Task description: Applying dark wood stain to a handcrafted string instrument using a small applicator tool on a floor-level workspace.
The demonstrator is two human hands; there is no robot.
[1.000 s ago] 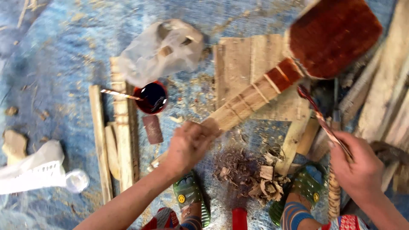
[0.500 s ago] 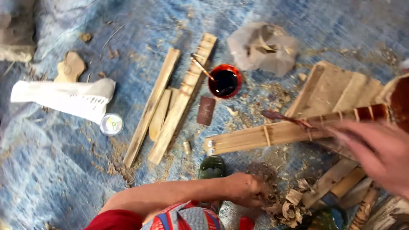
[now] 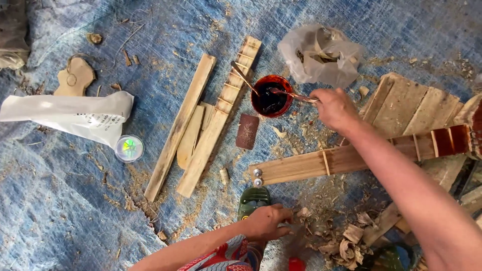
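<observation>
right hand (image 3: 334, 108) pinches a brush (image 3: 293, 95) in the stain cup (image 3: 271, 96); left hand (image 3: 266, 221) rests loosely curled, empty; a nudge could tip it

Edges and cover-ups around the hands

Right of the right hand (image 3: 335, 108), the wooden instrument neck (image 3: 351, 158) runs off the picture's edge, its red body cut away. The brush (image 3: 293, 95) tip sinks into dark liquid in the red cup (image 3: 271, 96). Below the left hand (image 3: 266, 222), a small red thing is cropped, unidentifiable.
</observation>
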